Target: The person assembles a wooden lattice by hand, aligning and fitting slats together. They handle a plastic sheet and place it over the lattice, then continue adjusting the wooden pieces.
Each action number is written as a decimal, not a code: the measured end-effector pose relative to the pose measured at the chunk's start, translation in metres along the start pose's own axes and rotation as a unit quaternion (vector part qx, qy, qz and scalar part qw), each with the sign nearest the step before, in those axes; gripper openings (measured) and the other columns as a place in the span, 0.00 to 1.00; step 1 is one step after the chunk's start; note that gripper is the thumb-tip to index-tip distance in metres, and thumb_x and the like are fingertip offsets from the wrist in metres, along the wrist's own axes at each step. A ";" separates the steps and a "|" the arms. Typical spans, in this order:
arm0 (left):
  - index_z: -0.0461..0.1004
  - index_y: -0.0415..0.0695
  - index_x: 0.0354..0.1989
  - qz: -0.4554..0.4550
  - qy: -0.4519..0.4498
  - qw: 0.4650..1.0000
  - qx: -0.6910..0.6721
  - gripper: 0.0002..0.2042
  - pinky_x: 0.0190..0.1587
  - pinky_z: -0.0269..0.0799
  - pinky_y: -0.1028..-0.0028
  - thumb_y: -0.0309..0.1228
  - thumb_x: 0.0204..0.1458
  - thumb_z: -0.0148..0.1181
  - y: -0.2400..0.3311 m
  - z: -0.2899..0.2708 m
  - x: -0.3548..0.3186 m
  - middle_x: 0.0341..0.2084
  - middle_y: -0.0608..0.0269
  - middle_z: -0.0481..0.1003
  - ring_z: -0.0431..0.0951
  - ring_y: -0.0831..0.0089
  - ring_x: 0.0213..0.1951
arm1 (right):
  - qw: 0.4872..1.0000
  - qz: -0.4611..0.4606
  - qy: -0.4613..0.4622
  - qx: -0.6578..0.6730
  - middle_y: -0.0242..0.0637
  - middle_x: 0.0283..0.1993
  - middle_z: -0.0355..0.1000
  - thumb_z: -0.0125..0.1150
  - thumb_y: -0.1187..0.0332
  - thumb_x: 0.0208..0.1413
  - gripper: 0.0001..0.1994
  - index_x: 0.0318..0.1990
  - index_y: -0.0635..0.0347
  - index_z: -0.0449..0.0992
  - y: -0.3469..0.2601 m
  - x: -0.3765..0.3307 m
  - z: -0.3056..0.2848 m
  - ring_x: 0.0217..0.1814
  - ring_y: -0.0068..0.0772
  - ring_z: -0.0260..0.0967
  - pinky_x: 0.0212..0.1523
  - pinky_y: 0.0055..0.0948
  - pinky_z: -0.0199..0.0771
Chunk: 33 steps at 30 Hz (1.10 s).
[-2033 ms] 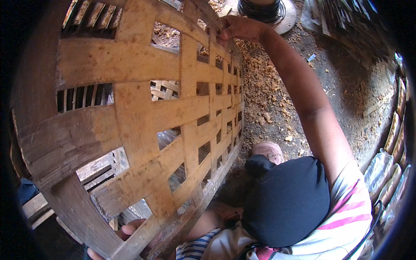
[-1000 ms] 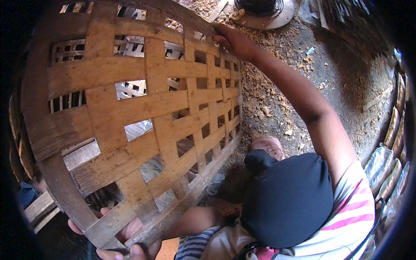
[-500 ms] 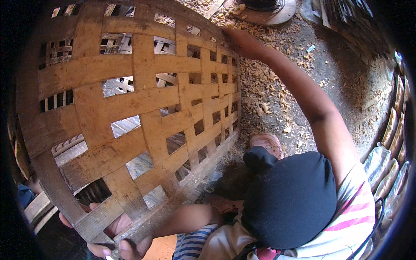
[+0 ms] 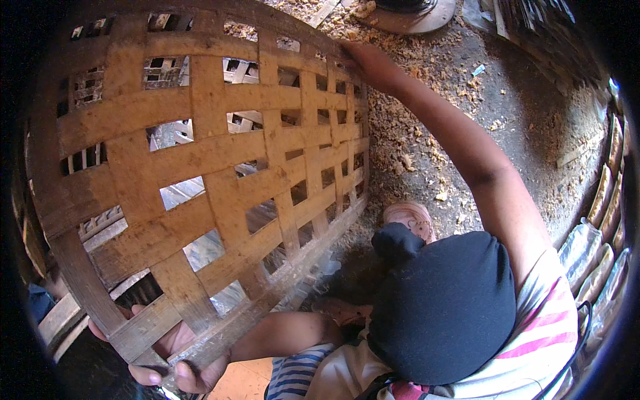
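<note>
A large brown panel of flat woven strips (image 4: 213, 152), with square gaps in its weave, stands tilted across the left half of the view. My left hand (image 4: 202, 375) is closed round its lower near corner; fingers and thumb show on both sides of the frame strip, and part of the palm shows through a gap. With my arm stretched far out, my right hand (image 4: 369, 67) grips the panel's upper far edge. The right fingertips are partly hidden at that edge.
Pale shavings (image 4: 407, 87) litter the dark floor. A round-based object (image 4: 417, 19) stands at the far side. Stacked thin sheets (image 4: 533, 60) lie at the upper right, and curved plastic-wrapped pieces (image 4: 579, 250) line the right. A rounded black cloth (image 4: 447, 307) fills the lower middle.
The panel has shifted slightly left and turned a little. My left hand has moved a short way left with its corner; my right hand keeps its hold on the far edge.
</note>
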<state>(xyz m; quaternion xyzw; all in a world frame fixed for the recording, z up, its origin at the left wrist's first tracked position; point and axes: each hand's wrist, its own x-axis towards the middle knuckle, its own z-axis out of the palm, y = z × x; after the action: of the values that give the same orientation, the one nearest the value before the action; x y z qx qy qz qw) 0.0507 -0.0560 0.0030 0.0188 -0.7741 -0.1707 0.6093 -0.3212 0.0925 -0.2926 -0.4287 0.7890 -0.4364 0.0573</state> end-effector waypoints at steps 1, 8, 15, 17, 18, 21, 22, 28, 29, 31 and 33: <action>0.61 0.53 0.52 -0.001 0.000 1.000 0.000 0.18 0.71 0.49 0.47 0.25 0.53 0.54 0.000 -0.001 0.000 0.49 0.64 0.60 0.45 0.55 0.72 | 1.000 -0.014 0.004 -0.020 0.51 0.50 0.73 0.57 0.66 0.59 0.24 0.62 0.59 0.65 -0.002 0.001 0.002 0.53 0.55 0.70 0.53 0.49 0.68; 0.61 0.53 0.52 -0.013 0.001 1.000 -0.005 0.18 0.71 0.50 0.47 0.25 0.52 0.54 -0.001 -0.003 0.001 0.49 0.64 0.60 0.46 0.54 0.71 | 0.987 -0.043 0.048 -0.146 0.44 0.51 0.72 0.64 0.66 0.54 0.26 0.61 0.55 0.67 0.018 -0.008 0.000 0.58 0.49 0.67 0.56 0.45 0.66; 0.62 0.53 0.51 -0.020 0.004 1.000 -0.004 0.18 0.70 0.50 0.47 0.26 0.52 0.54 -0.003 -0.009 0.004 0.49 0.63 0.61 0.47 0.54 0.70 | 0.966 0.213 0.145 -0.015 0.39 0.32 0.74 0.61 0.61 0.59 0.16 0.53 0.56 0.75 -0.037 -0.037 0.030 0.35 0.41 0.72 0.40 0.35 0.72; 0.62 0.53 0.51 -0.023 0.006 1.000 -0.006 0.18 0.70 0.51 0.47 0.26 0.51 0.54 -0.005 -0.010 0.004 0.49 0.62 0.61 0.47 0.54 0.70 | 0.939 0.297 0.147 0.092 0.34 0.26 0.72 0.57 0.62 0.62 0.13 0.50 0.57 0.77 -0.040 -0.038 0.033 0.27 0.34 0.68 0.32 0.31 0.69; 0.62 0.53 0.51 -0.023 0.007 1.000 -0.008 0.18 0.70 0.51 0.47 0.26 0.51 0.54 -0.005 -0.010 0.005 0.49 0.62 0.61 0.47 0.54 0.70 | 0.900 0.362 0.143 0.197 0.31 0.25 0.70 0.55 0.63 0.63 0.12 0.48 0.57 0.78 -0.039 -0.038 0.033 0.24 0.29 0.65 0.28 0.29 0.66; 0.62 0.53 0.51 -0.026 0.007 1.000 -0.008 0.18 0.69 0.51 0.47 0.26 0.51 0.54 -0.006 -0.012 0.005 0.49 0.62 0.61 0.48 0.54 0.70 | 0.684 0.511 0.140 0.502 0.30 0.21 0.65 0.55 0.64 0.61 0.09 0.37 0.56 0.78 -0.048 -0.029 0.017 0.20 0.26 0.60 0.23 0.30 0.65; 0.62 0.53 0.51 -0.027 0.009 1.000 -0.009 0.18 0.69 0.51 0.47 0.26 0.51 0.54 -0.007 -0.013 0.005 0.49 0.62 0.61 0.48 0.54 0.70 | 0.583 0.541 0.139 0.590 0.30 0.20 0.63 0.55 0.64 0.60 0.09 0.32 0.56 0.78 -0.052 -0.025 0.009 0.19 0.27 0.60 0.23 0.32 0.66; 0.63 0.53 0.50 -0.032 0.012 0.999 -0.015 0.18 0.69 0.51 0.47 0.26 0.50 0.54 -0.011 -0.012 0.003 0.49 0.61 0.61 0.49 0.54 0.69 | 0.491 0.518 0.118 0.691 0.20 0.21 0.64 0.43 0.70 0.66 0.14 0.53 0.65 0.72 -0.070 -0.024 0.000 0.15 0.10 0.50 0.15 0.15 0.47; 0.63 0.53 0.50 -0.031 0.014 0.999 -0.016 0.18 0.69 0.51 0.47 0.26 0.50 0.54 -0.011 -0.013 0.003 0.49 0.61 0.61 0.49 0.54 0.69 | 0.485 0.522 0.116 0.692 0.21 0.22 0.64 0.42 0.70 0.67 0.14 0.53 0.66 0.72 -0.070 -0.022 -0.002 0.15 0.10 0.50 0.14 0.15 0.47; 0.63 0.53 0.50 -0.032 0.015 0.999 -0.015 0.18 0.69 0.52 0.47 0.26 0.50 0.54 -0.012 -0.013 0.002 0.49 0.61 0.61 0.49 0.54 0.69 | 0.473 0.529 0.110 0.696 0.23 0.23 0.65 0.41 0.71 0.67 0.14 0.53 0.66 0.72 -0.072 -0.019 -0.007 0.14 0.10 0.49 0.13 0.14 0.48; 0.63 0.53 0.50 -0.032 0.016 0.999 -0.014 0.18 0.69 0.52 0.48 0.26 0.50 0.54 -0.013 -0.014 0.000 0.49 0.61 0.62 0.49 0.54 0.69 | 0.457 0.526 0.109 0.709 0.24 0.23 0.65 0.40 0.71 0.68 0.15 0.53 0.67 0.71 -0.074 -0.016 -0.011 0.14 0.10 0.50 0.11 0.14 0.48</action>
<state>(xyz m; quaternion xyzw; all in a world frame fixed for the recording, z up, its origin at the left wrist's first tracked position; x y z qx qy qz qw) 0.0616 -0.0713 0.0026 0.0378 -0.7608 -0.2009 0.6160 -0.2699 0.0926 -0.2362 0.3068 0.2827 -0.7755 0.4738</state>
